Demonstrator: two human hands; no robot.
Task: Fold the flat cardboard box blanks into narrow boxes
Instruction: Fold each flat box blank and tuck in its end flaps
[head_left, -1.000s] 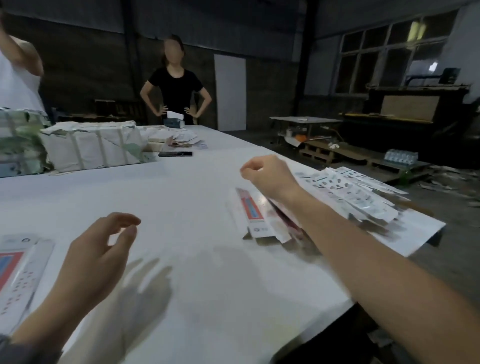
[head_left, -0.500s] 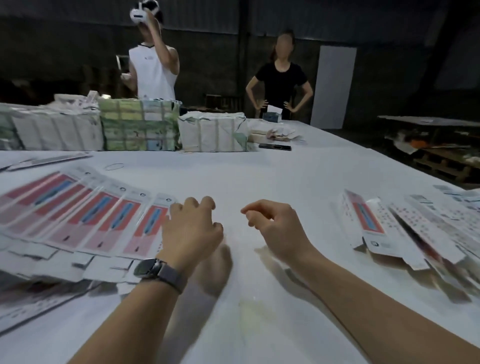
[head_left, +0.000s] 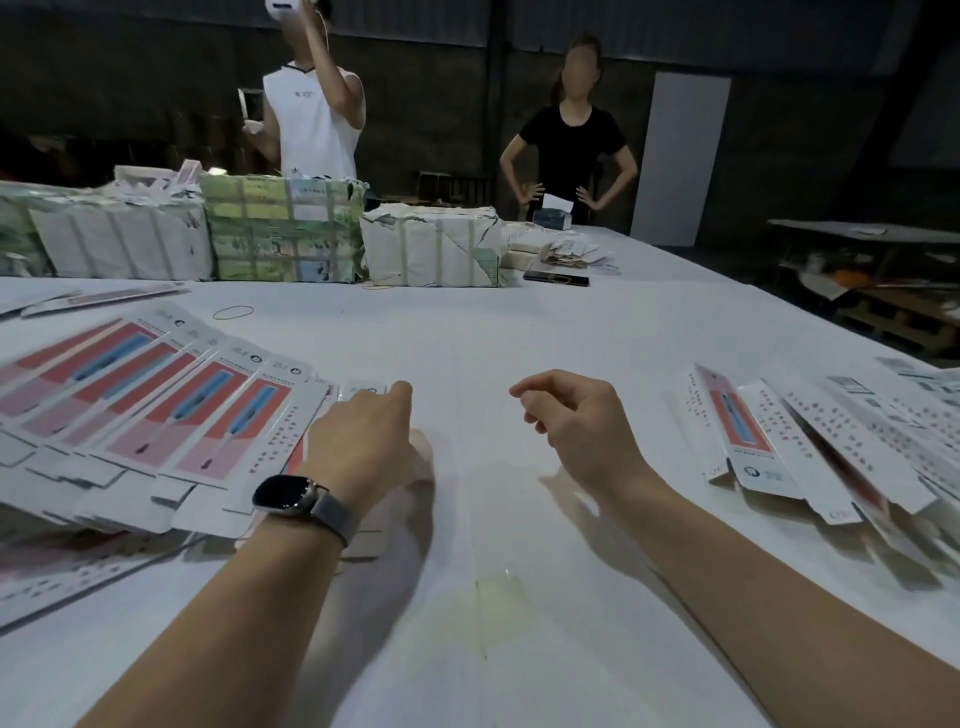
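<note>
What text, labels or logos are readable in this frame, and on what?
None can be read with confidence.
Flat blanks: rows of small print and round logos, too blurred to read.
Folded boxes: columns of small print and a round logo at the near end, too small to read.
White sleeveless shirt: small chest mark, unreadable.
Green wrapped bundle: pale label strip, print blurred.
Wristwatch: screen dark, no text.

Flat red-and-white printed cardboard blanks (head_left: 156, 415) lie fanned, overlapping, at nine o'clock; folded narrow white boxes (head_left: 810, 452) piled at three o'clock.
</note>
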